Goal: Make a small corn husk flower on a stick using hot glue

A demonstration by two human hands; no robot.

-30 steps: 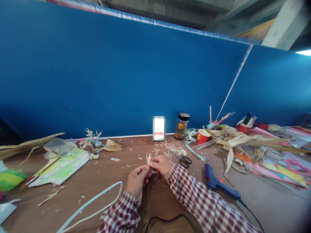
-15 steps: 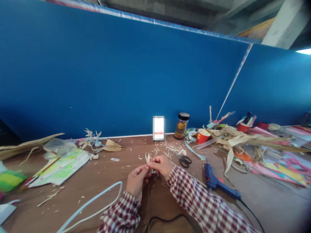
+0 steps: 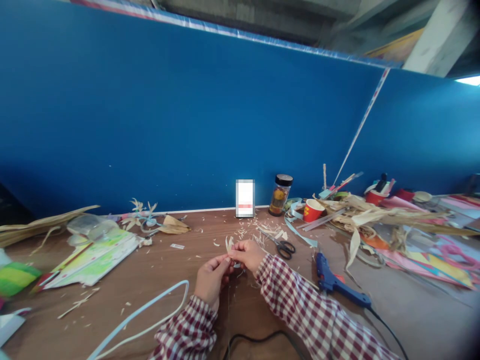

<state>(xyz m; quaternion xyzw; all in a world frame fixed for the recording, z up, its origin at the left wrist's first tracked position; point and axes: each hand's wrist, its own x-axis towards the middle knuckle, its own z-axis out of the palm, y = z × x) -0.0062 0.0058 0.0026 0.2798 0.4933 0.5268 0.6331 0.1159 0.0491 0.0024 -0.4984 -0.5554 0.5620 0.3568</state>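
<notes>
My left hand (image 3: pixel 212 280) and my right hand (image 3: pixel 248 254) meet above the middle of the table, thumbs and fingertips pinched together. Between them they hold a small pale dried-husk flower (image 3: pixel 229 243), its narrow petals pointing up past the fingertips. Its lower end is hidden by my fingers. Cream husk scraps (image 3: pixel 243 232) lie scattered just beyond the hands. Black-handled scissors (image 3: pixel 285 249) rest to the right of my right hand. Further right, a blue hot glue gun (image 3: pixel 332 285) lies on the table beside my right sleeve.
A lidded jar (image 3: pixel 281 195) and a red paper cup (image 3: pixel 313 210) stand near the blue partition (image 3: pixel 187 110). Dried husks (image 3: pixel 386 215) and coloured paper heap up on the right. A painted sheet (image 3: pixel 97 260) lies left; a black cable (image 3: pixel 258 340) runs in front.
The husk flower has turned very slightly between my fingertips. Both hands stay in nearly the same place, still pinched.
</notes>
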